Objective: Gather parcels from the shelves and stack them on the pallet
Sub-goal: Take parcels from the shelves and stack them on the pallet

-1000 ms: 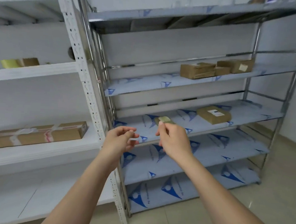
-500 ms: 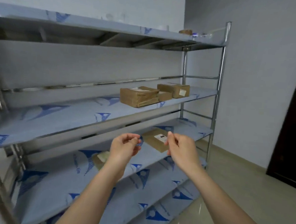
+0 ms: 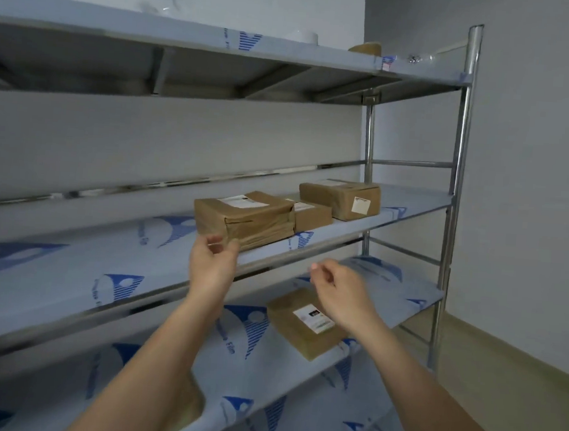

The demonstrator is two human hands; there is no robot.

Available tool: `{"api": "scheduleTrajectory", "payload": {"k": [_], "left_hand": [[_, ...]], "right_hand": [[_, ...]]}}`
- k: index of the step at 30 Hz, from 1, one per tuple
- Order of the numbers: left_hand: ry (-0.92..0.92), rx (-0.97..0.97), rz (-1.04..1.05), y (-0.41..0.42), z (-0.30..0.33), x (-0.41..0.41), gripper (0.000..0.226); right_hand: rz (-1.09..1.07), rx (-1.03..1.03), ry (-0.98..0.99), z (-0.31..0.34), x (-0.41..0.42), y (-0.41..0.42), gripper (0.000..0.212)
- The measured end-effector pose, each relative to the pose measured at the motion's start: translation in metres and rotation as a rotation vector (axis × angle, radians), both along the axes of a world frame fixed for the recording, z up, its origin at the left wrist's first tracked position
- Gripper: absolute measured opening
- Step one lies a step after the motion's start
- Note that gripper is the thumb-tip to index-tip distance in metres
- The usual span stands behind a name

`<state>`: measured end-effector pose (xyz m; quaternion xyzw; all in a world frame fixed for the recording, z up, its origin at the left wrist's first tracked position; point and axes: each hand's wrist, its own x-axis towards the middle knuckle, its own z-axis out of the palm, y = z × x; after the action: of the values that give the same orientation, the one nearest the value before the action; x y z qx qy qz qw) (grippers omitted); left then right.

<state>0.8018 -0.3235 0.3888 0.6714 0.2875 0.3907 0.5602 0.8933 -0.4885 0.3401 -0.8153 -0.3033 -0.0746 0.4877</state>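
Note:
Three brown parcels sit on the middle shelf [image 3: 104, 263] of a steel rack: a large taped parcel [image 3: 246, 217], a small parcel [image 3: 312, 214] behind it and a labelled parcel [image 3: 341, 197] further right. My left hand [image 3: 212, 264] is raised to the large parcel's front lower corner, fingers loosely curved at its edge, holding nothing. My right hand [image 3: 338, 296] hovers lower right, loosely curled and empty, above a flat labelled parcel [image 3: 299, 327] on the shelf below. No pallet is in view.
The rack's shelves are covered in blue-printed film. The steel corner post [image 3: 456, 193] stands at the right, with a grey wall and floor beyond. A brown item [image 3: 365, 47] lies on the top shelf. Another small parcel [image 3: 196, 404] is partly hidden by my left forearm.
My view has swung right and closer to the steel rack. Both hands have risen, the left reaching the large parcel's corner. The white shelving at the left has left the view.

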Motion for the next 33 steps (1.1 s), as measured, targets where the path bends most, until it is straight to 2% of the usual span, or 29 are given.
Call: {"api": "scheduleTrajectory", "payload": {"k": [1, 7, 13, 18, 21, 22, 25, 27, 29, 31, 33], "left_hand": [[-0.006, 0.002, 0.019, 0.007, 0.003, 0.013, 0.04], [0.016, -0.016, 0.123, 0.063, 0.013, 0.063, 0.065], [0.109, -0.125, 0.086, 0.114, 0.018, 0.089, 0.086], [0.063, -0.31, -0.021, 0.148, 0.02, 0.076, 0.069], [0.004, -0.289, -0.03, 0.166, 0.02, 0.063, 0.026], [-0.032, -0.303, -0.058, 0.169, 0.018, 0.059, 0.021], [-0.179, -0.349, -0.116, 0.181, 0.008, 0.052, 0.031], [-0.256, -0.378, -0.128, 0.191, 0.003, 0.049, 0.04], [-0.286, -0.379, -0.125, 0.198, -0.002, 0.049, 0.05], [-0.29, -0.377, -0.14, 0.204, -0.007, 0.05, 0.065], [-0.309, -0.377, -0.15, 0.21, -0.009, 0.05, 0.057]], "right_hand": [[0.031, 0.002, 0.021, 0.005, 0.017, 0.006, 0.029], [0.133, 0.08, 0.051, 0.03, 0.072, 0.068, 0.064], [0.151, 0.196, 0.098, 0.038, 0.103, 0.114, 0.07], [0.134, 0.245, -0.008, 0.039, 0.106, 0.157, 0.057], [0.11, 0.266, -0.04, 0.04, 0.097, 0.184, 0.051], [0.108, 0.275, -0.034, 0.043, 0.095, 0.193, 0.05], [0.171, 0.346, 0.173, 0.061, 0.097, 0.218, 0.048], [0.262, 0.522, 0.5, 0.07, 0.106, 0.237, 0.046], [0.307, 0.569, 0.757, 0.068, 0.114, 0.253, 0.047], [0.326, 0.534, 0.796, 0.062, 0.122, 0.265, 0.047], [0.337, 0.523, 0.753, 0.061, 0.123, 0.268, 0.044]]}}
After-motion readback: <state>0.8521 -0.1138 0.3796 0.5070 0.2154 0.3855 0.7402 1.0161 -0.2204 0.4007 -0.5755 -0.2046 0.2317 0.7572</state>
